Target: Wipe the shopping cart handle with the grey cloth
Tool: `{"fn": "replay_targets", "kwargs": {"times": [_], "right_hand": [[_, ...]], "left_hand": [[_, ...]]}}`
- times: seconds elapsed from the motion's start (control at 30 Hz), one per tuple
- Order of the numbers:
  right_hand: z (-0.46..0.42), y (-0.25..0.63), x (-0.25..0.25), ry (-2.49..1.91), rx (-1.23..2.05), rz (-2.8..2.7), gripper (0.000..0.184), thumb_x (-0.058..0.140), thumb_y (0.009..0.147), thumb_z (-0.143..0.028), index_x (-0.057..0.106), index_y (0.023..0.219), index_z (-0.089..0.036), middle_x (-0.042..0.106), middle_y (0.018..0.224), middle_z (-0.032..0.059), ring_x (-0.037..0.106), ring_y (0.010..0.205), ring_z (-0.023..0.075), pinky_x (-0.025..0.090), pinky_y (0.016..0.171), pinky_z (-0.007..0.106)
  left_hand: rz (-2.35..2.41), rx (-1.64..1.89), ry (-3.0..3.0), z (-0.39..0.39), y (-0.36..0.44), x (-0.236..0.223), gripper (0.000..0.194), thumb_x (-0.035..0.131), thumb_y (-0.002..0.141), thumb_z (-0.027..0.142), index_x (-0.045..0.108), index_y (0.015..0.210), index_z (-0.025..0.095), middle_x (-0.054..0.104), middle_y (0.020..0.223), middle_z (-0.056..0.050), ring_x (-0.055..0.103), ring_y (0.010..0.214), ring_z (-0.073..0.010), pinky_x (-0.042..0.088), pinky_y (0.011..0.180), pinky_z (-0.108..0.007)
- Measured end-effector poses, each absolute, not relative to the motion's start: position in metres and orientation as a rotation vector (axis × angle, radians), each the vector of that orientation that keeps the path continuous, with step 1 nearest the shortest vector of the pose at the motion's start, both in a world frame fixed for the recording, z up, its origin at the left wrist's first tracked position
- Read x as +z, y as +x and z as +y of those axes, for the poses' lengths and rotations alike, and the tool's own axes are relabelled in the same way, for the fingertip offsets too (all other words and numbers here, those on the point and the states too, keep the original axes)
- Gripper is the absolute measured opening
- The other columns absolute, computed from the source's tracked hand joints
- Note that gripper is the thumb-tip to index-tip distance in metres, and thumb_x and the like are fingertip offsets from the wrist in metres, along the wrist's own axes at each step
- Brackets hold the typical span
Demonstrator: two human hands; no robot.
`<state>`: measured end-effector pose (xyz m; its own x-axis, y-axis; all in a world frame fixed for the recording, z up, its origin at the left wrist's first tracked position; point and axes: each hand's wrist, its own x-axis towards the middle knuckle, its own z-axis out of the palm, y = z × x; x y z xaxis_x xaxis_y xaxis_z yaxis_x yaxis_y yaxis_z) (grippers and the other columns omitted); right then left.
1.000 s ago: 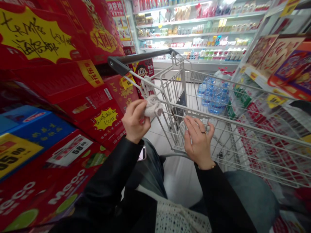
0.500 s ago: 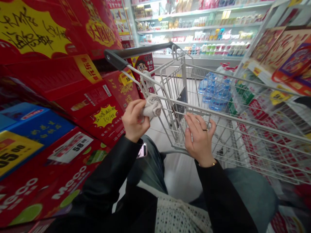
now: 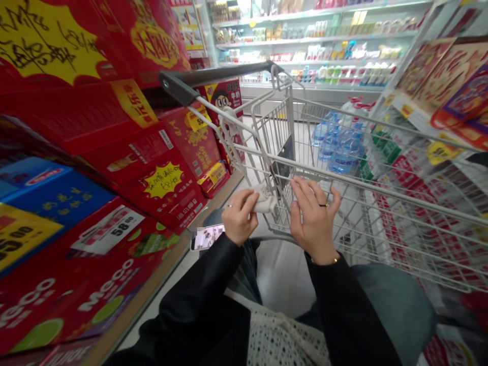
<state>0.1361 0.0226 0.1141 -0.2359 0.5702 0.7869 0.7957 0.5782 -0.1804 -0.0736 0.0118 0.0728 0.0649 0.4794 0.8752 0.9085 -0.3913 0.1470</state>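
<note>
My left hand (image 3: 239, 216) is closed around a folded whitish cloth (image 3: 264, 199). The cloth is close to the wire side of a metal shopping cart (image 3: 335, 179); whether it touches the wire I cannot tell. My right hand (image 3: 313, 218) has its fingertips hooked on a side wire of the same cart, with the thumb lower down and a ring on one finger. The cart's dark handle (image 3: 224, 76) is up and to the left of both hands. Beside my left forearm, a phone (image 3: 208, 238) shows a lit screen.
Stacked red drink cartons (image 3: 114, 274) and a blue box (image 3: 49, 188) line the left side. Bottled water packs (image 3: 339, 145) stand beyond the cart. Wrapped goods (image 3: 412, 188) fill the right side, and a lit refrigerated shelf (image 3: 312, 40) spans the back.
My left hand has moved right and down with the cloth, away from the cart's corner near the handle. More of the phone now shows. My right hand has stayed on the wire.
</note>
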Motion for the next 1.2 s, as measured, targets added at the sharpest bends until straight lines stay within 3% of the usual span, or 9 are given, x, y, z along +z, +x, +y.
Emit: {"fn": "replay_targets", "kwargs": {"times": [0.1,0.3,0.6,0.9,1.03,1.2], "right_hand": [[0.023,0.137,0.114,-1.101,-0.333,-1.938,0.058,0.044,0.097,-0.02,0.043,0.155,-0.027,0.059,0.151,0.0039,0.051,0.14,0.0232,0.019,0.123,0.056],[0.022,0.137,0.115,-1.089,-0.337,-1.936,0.054,0.045,0.098,-0.021,0.047,0.152,-0.025,0.059,0.15,0.0036,0.052,0.14,0.0216,0.018,0.125,0.055],[0.021,0.137,0.117,-1.099,-0.338,-1.949,0.05,0.043,0.099,-0.022,0.049,0.149,-0.024,0.06,0.15,0.0049,0.052,0.139,0.0216,0.017,0.124,0.055],[0.023,0.138,0.114,-1.07,-0.367,-1.927,0.06,0.046,0.096,-0.02,0.042,0.155,-0.027,0.06,0.149,0.0045,0.053,0.138,0.0227,0.018,0.123,0.055],[0.023,0.137,0.114,-1.087,-0.353,-1.939,0.06,0.045,0.096,-0.019,0.043,0.155,-0.026,0.06,0.15,0.0051,0.052,0.139,0.0232,0.018,0.123,0.056],[0.021,0.138,0.116,-1.106,-0.353,-1.951,0.056,0.043,0.096,-0.02,0.047,0.152,-0.025,0.061,0.149,0.0063,0.052,0.139,0.0238,0.018,0.123,0.056]], "left_hand": [[-1.349,-1.342,-1.841,0.015,-0.081,0.074,0.051,0.06,0.074,0.006,0.067,0.123,0.022,0.07,0.122,-0.009,0.067,0.116,-0.0241,0.056,0.1,-0.036],[-1.322,-1.487,-1.611,0.03,-0.105,0.125,0.053,0.063,0.076,0.008,0.064,0.128,0.02,0.065,0.128,-0.01,0.064,0.12,-0.0243,0.052,0.105,-0.038],[-1.585,-1.229,-1.97,0.004,-0.053,0.001,0.056,0.057,0.068,0.003,0.065,0.121,0.021,0.069,0.119,-0.01,0.068,0.11,-0.025,0.059,0.091,-0.035],[-1.481,-1.447,-1.737,0.016,-0.069,0.061,0.052,0.06,0.075,0.008,0.064,0.125,0.021,0.068,0.125,-0.011,0.067,0.116,-0.0249,0.055,0.1,-0.038],[-1.574,-1.322,-1.894,0.01,-0.055,0.022,0.053,0.059,0.073,0.007,0.067,0.123,0.022,0.069,0.125,-0.01,0.066,0.119,-0.0258,0.055,0.101,-0.038],[-1.684,-1.192,-2.097,0.0,-0.035,-0.048,0.053,0.058,0.069,0.005,0.069,0.118,0.021,0.074,0.116,-0.009,0.07,0.11,-0.0257,0.061,0.089,-0.036]]}}
